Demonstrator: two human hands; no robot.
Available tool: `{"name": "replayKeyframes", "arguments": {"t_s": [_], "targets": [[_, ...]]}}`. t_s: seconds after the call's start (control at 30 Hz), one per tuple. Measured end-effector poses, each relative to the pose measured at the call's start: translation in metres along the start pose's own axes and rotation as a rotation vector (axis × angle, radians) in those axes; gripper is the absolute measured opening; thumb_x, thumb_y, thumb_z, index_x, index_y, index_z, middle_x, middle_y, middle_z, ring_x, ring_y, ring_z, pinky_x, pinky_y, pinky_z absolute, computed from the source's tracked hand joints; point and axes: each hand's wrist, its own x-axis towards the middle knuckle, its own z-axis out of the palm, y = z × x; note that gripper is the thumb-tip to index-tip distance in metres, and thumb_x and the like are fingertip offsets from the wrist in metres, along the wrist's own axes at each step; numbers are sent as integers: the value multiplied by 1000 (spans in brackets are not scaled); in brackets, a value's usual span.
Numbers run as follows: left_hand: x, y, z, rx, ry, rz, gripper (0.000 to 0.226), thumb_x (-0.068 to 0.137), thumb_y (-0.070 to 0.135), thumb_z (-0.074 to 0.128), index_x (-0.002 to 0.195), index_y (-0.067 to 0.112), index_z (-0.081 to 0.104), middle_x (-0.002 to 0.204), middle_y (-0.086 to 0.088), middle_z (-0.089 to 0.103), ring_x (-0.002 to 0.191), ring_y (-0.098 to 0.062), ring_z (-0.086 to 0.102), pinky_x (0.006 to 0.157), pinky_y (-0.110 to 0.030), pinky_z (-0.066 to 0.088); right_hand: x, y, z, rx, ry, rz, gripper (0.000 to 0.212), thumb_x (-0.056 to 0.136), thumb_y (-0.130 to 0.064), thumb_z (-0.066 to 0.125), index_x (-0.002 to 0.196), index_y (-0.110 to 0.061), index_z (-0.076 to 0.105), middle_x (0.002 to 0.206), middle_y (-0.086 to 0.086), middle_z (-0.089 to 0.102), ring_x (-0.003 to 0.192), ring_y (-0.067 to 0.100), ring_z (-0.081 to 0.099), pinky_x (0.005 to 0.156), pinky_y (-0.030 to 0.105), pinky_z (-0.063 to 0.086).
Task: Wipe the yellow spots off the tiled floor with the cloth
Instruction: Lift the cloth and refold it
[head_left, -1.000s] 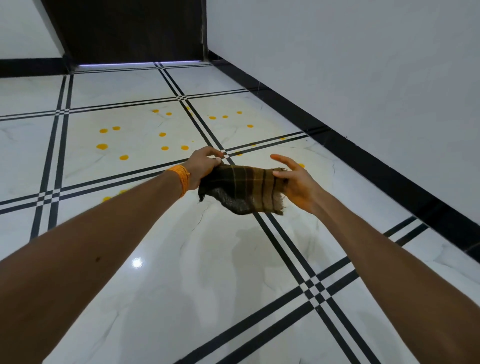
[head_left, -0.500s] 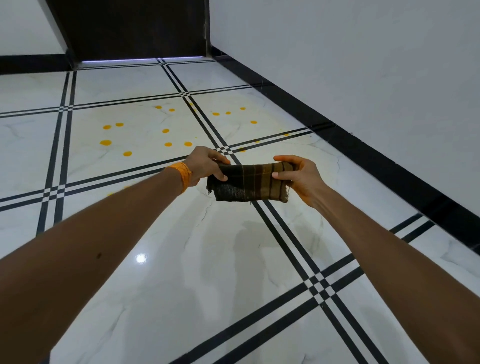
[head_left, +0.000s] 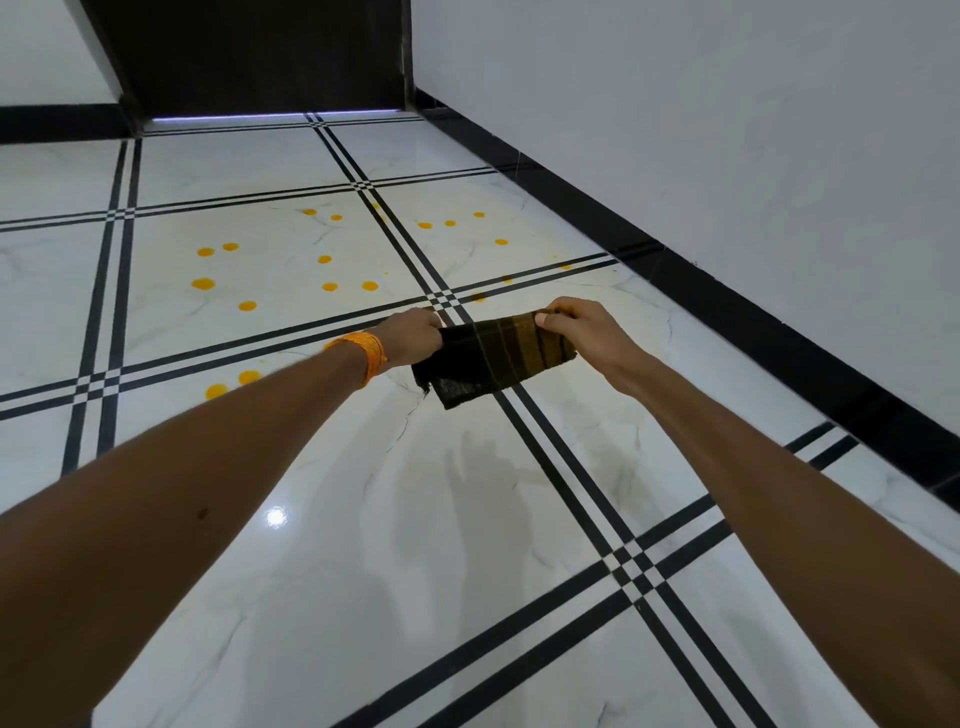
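A dark brown checked cloth (head_left: 493, 358) hangs folded in the air between both hands, above the floor. My left hand (head_left: 410, 338), with an orange band on the wrist, grips its left end. My right hand (head_left: 582, 332) pinches its upper right corner. Several yellow spots (head_left: 202, 283) dot the white tiled floor (head_left: 467, 519) beyond the hands, on the tiles left and right of a black double stripe. Two more yellow spots (head_left: 228, 384) lie close to my left forearm.
A white wall (head_left: 727, 156) with a black skirting (head_left: 779, 338) runs along the right side. A dark door (head_left: 260, 52) closes the far end. Black double lines cross the glossy floor in a grid.
The cloth was crumpled, then got folded into a flat strip; both hands now hold it by its ends, a little farther out, with the cloth's lower edge drooping.
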Motion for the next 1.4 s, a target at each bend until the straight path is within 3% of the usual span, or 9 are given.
{"name": "replayKeyframes", "arguments": {"t_s": [0.2, 0.4, 0.63, 0.8, 0.9, 1.0, 1.07, 1.23, 1.4], "targets": [[-8, 25, 10, -265, -311, 138, 58, 79, 0, 75, 131, 14, 54, 131, -2, 62, 122, -17, 51, 92, -22, 38, -1, -20, 10, -48, -190, -93, 15, 98, -24, 65, 103, -12, 73, 93, 1, 70, 86, 6, 65, 71, 15, 51], [-1, 31, 21, -356, -279, 205, 33, 79, 13, 80, 110, 10, 70, 109, -8, 73, 108, -24, 65, 89, -24, 51, 9, -34, -2, -77, -249, -101, 18, 88, -20, 78, 103, -12, 75, 97, 4, 74, 92, 13, 69, 76, 22, 58], [-5, 24, 27, -485, -457, 109, 43, 82, 27, 78, 120, 9, 66, 115, -8, 73, 110, -25, 67, 102, -34, 49, 26, -44, -7, 81, -68, -37, 26, 81, -21, 84, 103, -14, 73, 92, 0, 76, 92, 16, 69, 76, 29, 56], [-4, 20, 30, -817, -475, 86, 34, 89, 10, 68, 122, 15, 61, 116, -6, 73, 108, -23, 69, 93, -33, 55, 36, -33, 10, 276, 218, 64, 29, 83, -24, 83, 109, -16, 72, 99, 7, 73, 88, 17, 67, 61, 26, 53], [0, 17, 33, -985, -397, 62, 37, 89, 1, 65, 121, 19, 60, 112, -4, 74, 101, -21, 72, 81, -29, 58, 37, -11, 28, 496, 364, 324, 26, 89, -31, 76, 104, -14, 64, 111, 12, 65, 98, 22, 60, 78, 32, 53], [9, 7, 37, -1130, -314, 26, 48, 88, 0, 66, 132, 16, 54, 122, -10, 68, 106, -26, 70, 80, -34, 59, 26, 16, 45, 624, 131, 659, 65, 89, -56, 67, 130, -7, 55, 128, 16, 59, 117, 30, 58, 105, 45, 48], [14, -2, 40, -1165, -296, -2, 54, 87, 1, 67, 136, 17, 50, 126, -13, 65, 110, -29, 67, 83, -36, 59, 21, 23, 57, 775, -97, 701, 76, 88, -62, 63, 132, -1, 56, 128, 23, 64, 119, 38, 62, 104, 50, 50], [20, -12, 39, -1112, -323, 15, 58, 86, -3, 66, 137, 18, 47, 127, -16, 65, 114, -32, 66, 93, -41, 57, 30, 18, 70, 745, -166, 462, 46, 94, -43, 65, 129, -14, 65, 127, 14, 66, 117, 29, 63, 88, 38, 56], [16, -23, 25, -1108, -120, -113, 36, 87, -1, 64, 121, 6, 61, 113, -16, 72, 105, -30, 70, 96, -42, 55, 42, 17, 82, 758, -160, 356, 32, 99, -12, 60, 131, -14, 59, 124, 13, 68, 112, 31, 68, 76, 36, 60]]}}
